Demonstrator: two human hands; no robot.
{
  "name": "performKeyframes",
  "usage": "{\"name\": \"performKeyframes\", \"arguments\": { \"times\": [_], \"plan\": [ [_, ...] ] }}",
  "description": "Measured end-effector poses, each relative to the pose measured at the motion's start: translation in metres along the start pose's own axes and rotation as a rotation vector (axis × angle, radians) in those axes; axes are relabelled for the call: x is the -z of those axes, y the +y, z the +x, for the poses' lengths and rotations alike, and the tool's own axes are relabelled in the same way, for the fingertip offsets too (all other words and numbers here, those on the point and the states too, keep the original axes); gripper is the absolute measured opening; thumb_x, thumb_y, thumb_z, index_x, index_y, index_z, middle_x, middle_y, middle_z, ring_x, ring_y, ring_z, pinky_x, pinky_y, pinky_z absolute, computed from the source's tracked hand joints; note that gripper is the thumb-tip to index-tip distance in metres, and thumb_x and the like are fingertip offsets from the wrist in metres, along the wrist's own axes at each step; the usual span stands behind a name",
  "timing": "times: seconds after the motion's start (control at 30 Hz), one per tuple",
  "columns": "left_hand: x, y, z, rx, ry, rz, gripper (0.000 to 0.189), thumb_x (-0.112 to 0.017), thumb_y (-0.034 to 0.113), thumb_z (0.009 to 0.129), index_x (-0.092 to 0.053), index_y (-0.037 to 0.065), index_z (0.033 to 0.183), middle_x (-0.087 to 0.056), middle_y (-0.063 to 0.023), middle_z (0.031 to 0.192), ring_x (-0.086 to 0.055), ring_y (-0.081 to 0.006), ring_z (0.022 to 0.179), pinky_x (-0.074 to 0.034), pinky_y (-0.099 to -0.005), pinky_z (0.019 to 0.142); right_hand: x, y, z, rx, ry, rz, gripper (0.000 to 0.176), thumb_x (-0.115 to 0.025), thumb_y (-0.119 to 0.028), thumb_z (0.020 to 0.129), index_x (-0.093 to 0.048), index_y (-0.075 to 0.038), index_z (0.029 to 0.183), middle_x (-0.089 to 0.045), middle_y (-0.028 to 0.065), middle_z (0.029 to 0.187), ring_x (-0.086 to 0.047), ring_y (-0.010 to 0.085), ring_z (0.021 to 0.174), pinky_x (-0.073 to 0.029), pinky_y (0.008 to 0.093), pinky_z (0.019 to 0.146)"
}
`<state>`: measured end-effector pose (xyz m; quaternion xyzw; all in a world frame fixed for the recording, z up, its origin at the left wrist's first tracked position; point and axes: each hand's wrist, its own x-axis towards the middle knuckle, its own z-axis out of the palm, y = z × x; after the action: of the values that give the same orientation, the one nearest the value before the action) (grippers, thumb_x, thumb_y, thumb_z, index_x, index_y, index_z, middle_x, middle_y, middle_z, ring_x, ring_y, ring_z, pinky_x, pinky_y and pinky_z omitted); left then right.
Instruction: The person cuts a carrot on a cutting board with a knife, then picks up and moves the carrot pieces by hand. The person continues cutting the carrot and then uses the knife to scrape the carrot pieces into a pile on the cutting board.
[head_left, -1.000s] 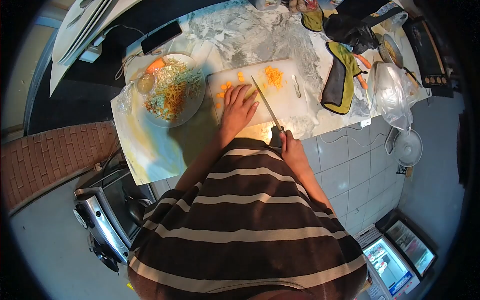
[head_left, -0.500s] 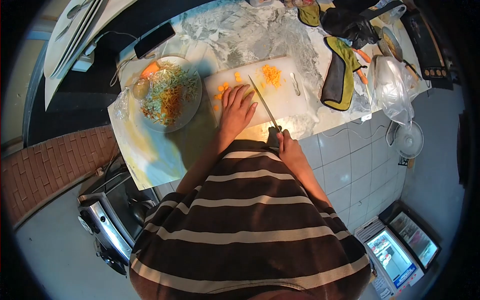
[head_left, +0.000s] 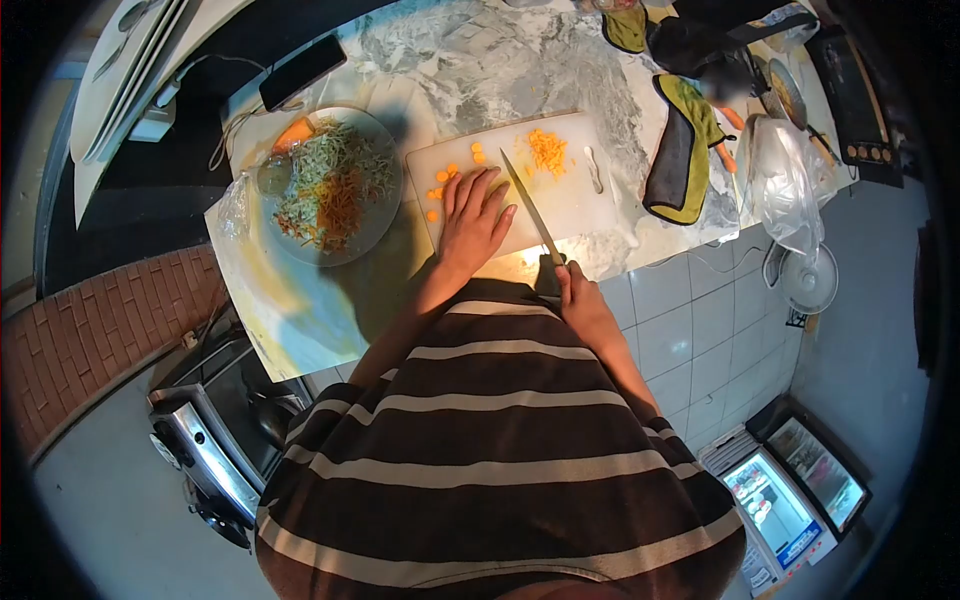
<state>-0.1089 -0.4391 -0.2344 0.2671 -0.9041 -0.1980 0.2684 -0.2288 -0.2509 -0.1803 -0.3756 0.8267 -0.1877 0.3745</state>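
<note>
My left hand [head_left: 474, 228] lies on the white cutting board [head_left: 525, 225], fingers stretched out and slightly apart. Its fingertips are beside round carrot slices [head_left: 437, 192]; anything under them is hidden. In my right hand [head_left: 583, 300] is the handle of a kitchen knife [head_left: 530, 205]. The blade slants up and left across the board, just right of my left fingers. Beyond the blade sits a small heap of diced carrot [head_left: 547, 152]. To the left, a large plate [head_left: 385, 212] bears shredded green vegetable [head_left: 350, 155], shredded carrot [head_left: 343, 207] and a larger orange piece [head_left: 294, 134].
A small white-handled tool [head_left: 594, 170] lies at the board's right end. Further right are a yellow-edged grey cloth [head_left: 672, 165], whole carrots [head_left: 725, 155] and a clear plastic bag [head_left: 785, 180]. A phone [head_left: 303, 72] lies at the back left. The counter's front edge is close to my body.
The view has shifted slightly. Both hands and the knife keep nearly the same places on the board, and the carrot pieces look unchanged.
</note>
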Motion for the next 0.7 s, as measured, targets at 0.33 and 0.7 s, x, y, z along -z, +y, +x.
{"name": "performKeyframes", "arguments": {
  "times": [0.33, 0.7],
  "plan": [
    [-0.001, 0.001, 0.000, 0.011, -0.037, 0.027, 0.042, -0.063, 0.026, 0.090, -0.056, 0.003, 0.125, -0.051, -0.0120, 0.134, -0.043, -0.0292, 0.130, -0.023, -0.0501, 0.114, -0.012, -0.003, 0.015, 0.015, 0.154, -0.242, 0.033, -0.041, -0.035, 0.104, -0.048, -0.002, 0.104, -0.064, 0.0289, 0.070, -0.064, 0.0486, 0.067, -0.051, 0.0563, 0.055],
    [-0.003, 0.002, 0.001, 0.001, -0.024, 0.133, 0.045, -0.062, 0.029, 0.090, -0.055, 0.001, 0.125, -0.049, -0.0130, 0.134, -0.039, -0.0301, 0.133, -0.023, -0.0534, 0.114, -0.005, 0.003, 0.015, 0.040, 0.230, -0.282, 0.035, -0.046, -0.036, 0.103, -0.050, -0.001, 0.100, -0.063, 0.0260, 0.064, -0.065, 0.0458, 0.063, -0.052, 0.0521, 0.053]
  ]
}}
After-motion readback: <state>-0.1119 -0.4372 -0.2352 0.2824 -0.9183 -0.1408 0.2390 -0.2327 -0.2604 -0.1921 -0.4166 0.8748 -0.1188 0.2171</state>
